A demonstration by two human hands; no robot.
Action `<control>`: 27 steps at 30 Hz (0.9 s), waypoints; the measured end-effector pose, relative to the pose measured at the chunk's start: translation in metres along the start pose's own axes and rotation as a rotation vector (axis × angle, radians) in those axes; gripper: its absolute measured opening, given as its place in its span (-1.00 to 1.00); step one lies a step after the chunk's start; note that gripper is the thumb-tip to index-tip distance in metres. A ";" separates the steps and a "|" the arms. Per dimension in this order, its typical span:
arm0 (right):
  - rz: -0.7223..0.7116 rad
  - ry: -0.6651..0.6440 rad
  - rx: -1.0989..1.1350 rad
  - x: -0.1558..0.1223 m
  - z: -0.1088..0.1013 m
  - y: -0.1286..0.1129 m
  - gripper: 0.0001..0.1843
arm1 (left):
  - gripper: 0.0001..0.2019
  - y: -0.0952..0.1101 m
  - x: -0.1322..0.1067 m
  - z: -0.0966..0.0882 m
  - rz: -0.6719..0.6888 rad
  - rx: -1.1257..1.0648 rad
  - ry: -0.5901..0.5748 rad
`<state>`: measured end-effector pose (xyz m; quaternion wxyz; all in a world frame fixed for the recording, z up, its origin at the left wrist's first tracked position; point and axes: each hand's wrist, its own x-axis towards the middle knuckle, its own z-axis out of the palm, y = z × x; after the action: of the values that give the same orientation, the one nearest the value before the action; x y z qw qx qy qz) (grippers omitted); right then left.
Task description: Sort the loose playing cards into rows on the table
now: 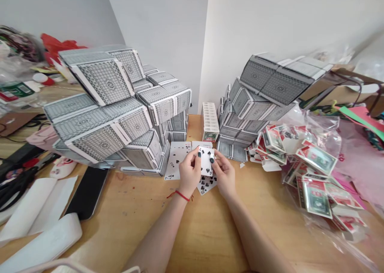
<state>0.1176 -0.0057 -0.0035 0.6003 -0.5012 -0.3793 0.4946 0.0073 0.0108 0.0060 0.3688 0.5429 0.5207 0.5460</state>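
Between my two hands is a playing card (205, 161), a four of spades, held upright with its face toward me. My left hand (190, 171), with a red string on the wrist, pinches its left edge between thumb and fingers. On the opposite edge, the thumb and fingers of my right hand (223, 174) are closed. Whether more cards sit behind it cannot be seen. Below lies a ten of spades (205, 186), partly covered by the hands. More face-up cards (173, 165) lie just left of my left hand.
Grey-patterned boxes are stacked in a left pile (108, 117) and a right pile (255, 97). A row of small card boxes (210, 121) stands between them. Red-and-green card packets (316, 197) spill from a plastic bag at right. A black phone (87, 193) lies at left.
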 end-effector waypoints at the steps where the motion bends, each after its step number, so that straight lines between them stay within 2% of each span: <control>1: 0.004 -0.006 0.043 0.000 0.001 -0.001 -0.56 | -0.69 0.000 -0.001 0.001 -0.008 -0.024 -0.018; 6: 0.026 -0.031 0.156 0.000 0.002 -0.004 -0.71 | -0.76 0.003 -0.003 0.003 -0.038 -0.134 -0.089; 9: 0.049 -0.035 0.163 0.001 0.001 -0.004 -0.72 | -0.79 0.004 -0.002 0.004 -0.087 -0.198 -0.100; 19: 0.090 -0.037 0.008 0.000 -0.001 -0.006 -0.79 | -0.77 -0.003 0.005 0.003 -0.290 -0.338 -0.127; 27: 0.133 -0.035 0.088 0.000 0.000 -0.008 -0.86 | -0.82 0.000 0.006 0.001 -0.278 -0.323 -0.200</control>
<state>0.1187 -0.0059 0.0044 0.5808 -0.4897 -0.3337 0.5581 0.0078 0.0169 0.0072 0.5722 0.4512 0.4572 0.5099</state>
